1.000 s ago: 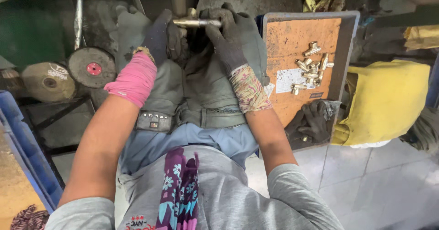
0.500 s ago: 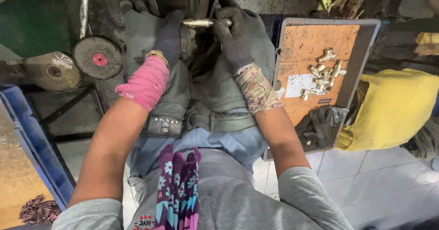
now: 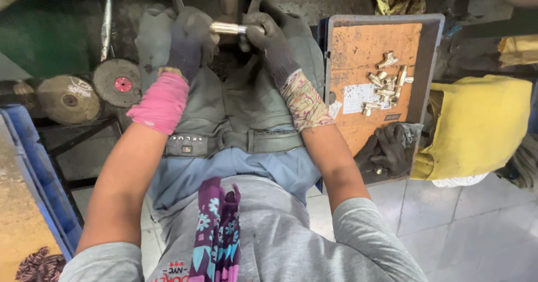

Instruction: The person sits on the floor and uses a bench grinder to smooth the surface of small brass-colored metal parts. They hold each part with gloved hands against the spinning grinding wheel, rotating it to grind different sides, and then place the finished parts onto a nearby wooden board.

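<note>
A short shiny metal tube [image 3: 228, 28] is held level between both gloved hands, above my lap. My left hand [image 3: 189, 38], in a dark glove with a pink cuff, grips its left end. My right hand [image 3: 273, 45], in a dark glove with a patterned cuff, grips its right end. Just beyond the tube stands dark machinery, mostly hidden at the frame's top.
An orange tray [image 3: 358, 63] at the right holds several small brass fittings [image 3: 386, 83] and a dark spare glove [image 3: 392, 150]. Two round buffing wheels [image 3: 116, 82] lie at the left. A blue crate [image 3: 33, 203] is at lower left, a yellow cloth [image 3: 476, 125] at the right.
The view has shifted a little; both hands keep their grip on the tube, which stays near the machine at the top.
</note>
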